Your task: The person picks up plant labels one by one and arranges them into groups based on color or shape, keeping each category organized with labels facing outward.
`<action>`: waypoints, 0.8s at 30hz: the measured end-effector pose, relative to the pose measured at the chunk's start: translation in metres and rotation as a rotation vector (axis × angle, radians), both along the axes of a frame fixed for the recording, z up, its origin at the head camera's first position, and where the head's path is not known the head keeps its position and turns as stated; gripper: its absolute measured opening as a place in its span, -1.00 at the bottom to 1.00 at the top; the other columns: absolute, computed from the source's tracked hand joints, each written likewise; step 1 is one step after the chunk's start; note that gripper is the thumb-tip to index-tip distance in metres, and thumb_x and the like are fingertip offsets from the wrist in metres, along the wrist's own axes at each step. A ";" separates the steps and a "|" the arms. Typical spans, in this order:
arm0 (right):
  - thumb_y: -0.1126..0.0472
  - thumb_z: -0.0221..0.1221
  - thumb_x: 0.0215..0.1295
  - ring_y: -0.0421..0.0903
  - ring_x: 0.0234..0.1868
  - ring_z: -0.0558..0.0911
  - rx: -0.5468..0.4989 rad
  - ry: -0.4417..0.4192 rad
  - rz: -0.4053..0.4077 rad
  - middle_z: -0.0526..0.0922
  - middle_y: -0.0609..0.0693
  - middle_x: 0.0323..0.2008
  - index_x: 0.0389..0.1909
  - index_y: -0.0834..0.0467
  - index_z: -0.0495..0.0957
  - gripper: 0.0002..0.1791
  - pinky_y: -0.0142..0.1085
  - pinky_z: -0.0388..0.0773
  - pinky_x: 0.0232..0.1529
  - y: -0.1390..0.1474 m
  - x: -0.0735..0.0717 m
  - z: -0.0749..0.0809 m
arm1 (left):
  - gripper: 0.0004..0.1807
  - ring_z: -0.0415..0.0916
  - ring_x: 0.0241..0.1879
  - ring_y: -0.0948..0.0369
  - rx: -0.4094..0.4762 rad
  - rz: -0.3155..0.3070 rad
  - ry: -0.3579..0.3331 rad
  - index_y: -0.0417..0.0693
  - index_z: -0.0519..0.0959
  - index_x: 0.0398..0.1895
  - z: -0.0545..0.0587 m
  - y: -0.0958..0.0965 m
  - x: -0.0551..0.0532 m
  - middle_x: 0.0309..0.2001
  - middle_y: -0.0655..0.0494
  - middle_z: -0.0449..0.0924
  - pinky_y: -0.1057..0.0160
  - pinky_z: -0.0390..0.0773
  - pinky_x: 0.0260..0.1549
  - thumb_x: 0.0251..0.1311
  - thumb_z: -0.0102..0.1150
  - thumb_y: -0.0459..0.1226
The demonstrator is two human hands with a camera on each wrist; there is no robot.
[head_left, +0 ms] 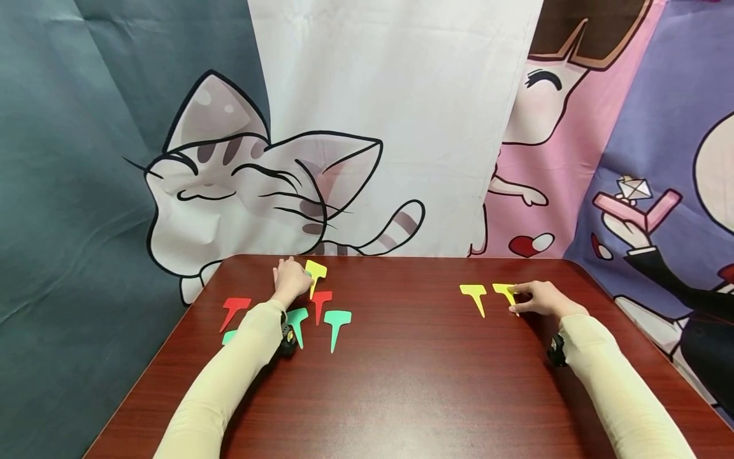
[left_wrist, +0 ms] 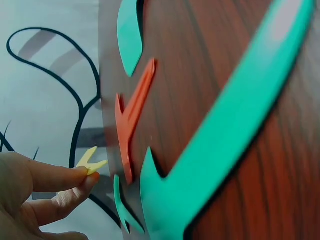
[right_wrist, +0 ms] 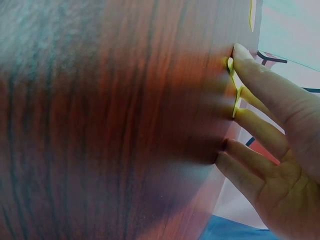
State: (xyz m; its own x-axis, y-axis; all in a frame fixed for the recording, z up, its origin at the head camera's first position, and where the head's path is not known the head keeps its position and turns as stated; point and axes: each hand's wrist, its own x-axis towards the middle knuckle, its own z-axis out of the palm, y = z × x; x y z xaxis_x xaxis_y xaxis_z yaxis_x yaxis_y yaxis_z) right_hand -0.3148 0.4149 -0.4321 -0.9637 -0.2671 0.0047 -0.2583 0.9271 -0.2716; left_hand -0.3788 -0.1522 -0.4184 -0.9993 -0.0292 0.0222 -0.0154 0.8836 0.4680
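Note:
In the left wrist view, my left hand (head_left: 291, 280) pinches a yellow T-shaped plant label (left_wrist: 90, 164) between thumb and fingertips, raised off the table. Near it on the table lie a red label (head_left: 322, 305), a green label (head_left: 297, 322) and another green one (head_left: 337, 322). A further green piece behind the left hand is mostly hidden. At the right, my right hand (head_left: 536, 298) touches a yellow label (head_left: 503, 291) lying flat, its fairly straight fingers and thumb around the edges. Just left of that label is a second yellow label (head_left: 474, 294).
A second red label (head_left: 234, 307) lies at the table's left side, and a green label (head_left: 229, 336) is partly covered by the left sleeve. The brown wooden table (head_left: 401, 382) ends at a printed cartoon curtain (head_left: 401, 95) behind it.

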 end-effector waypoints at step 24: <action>-0.09 0.37 0.01 0.27 -0.03 0.55 -0.006 -0.007 0.016 0.63 0.33 -0.04 0.08 0.33 0.53 -0.29 0.18 0.46 0.00 -0.001 0.001 0.002 | -0.64 -0.12 0.46 -0.19 -0.052 -0.072 0.021 -0.12 0.41 -0.86 0.001 0.059 0.013 0.40 -0.25 0.15 -0.18 -0.04 0.39 0.08 0.09 -0.32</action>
